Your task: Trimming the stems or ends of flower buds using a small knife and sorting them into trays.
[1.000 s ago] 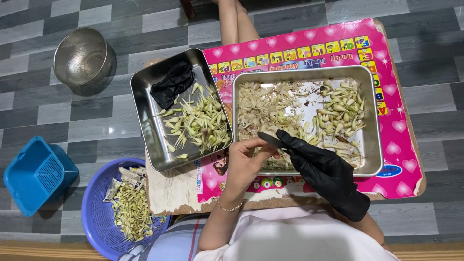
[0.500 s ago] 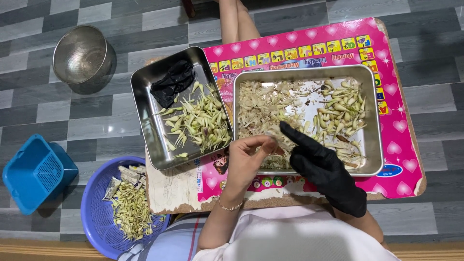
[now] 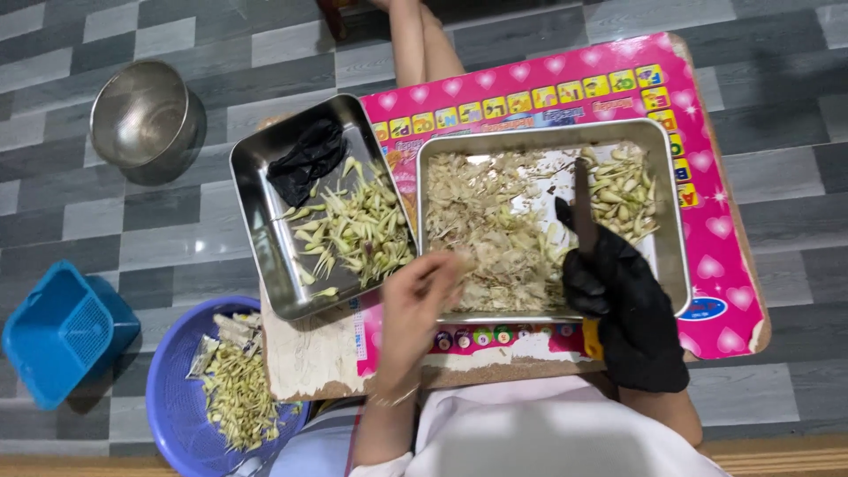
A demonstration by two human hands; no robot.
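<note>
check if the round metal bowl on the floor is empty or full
Empty: the metal bowl stands upright on the grey tiles, its bare shiny inside showing.

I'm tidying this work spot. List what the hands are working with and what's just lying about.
In use:
- left hand, bare, at the large steel tray
- right hand, black-gloved, holding a knife
- pale peeled pieces in that tray

Lying about:
- steel bowl
- blue basket
- spare black glove in the smaller tray
- purple basin

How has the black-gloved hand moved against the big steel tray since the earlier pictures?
Yes. The gloved right hand has swung its knife from pointing toward the tray's left to pointing at its far rim.
</note>
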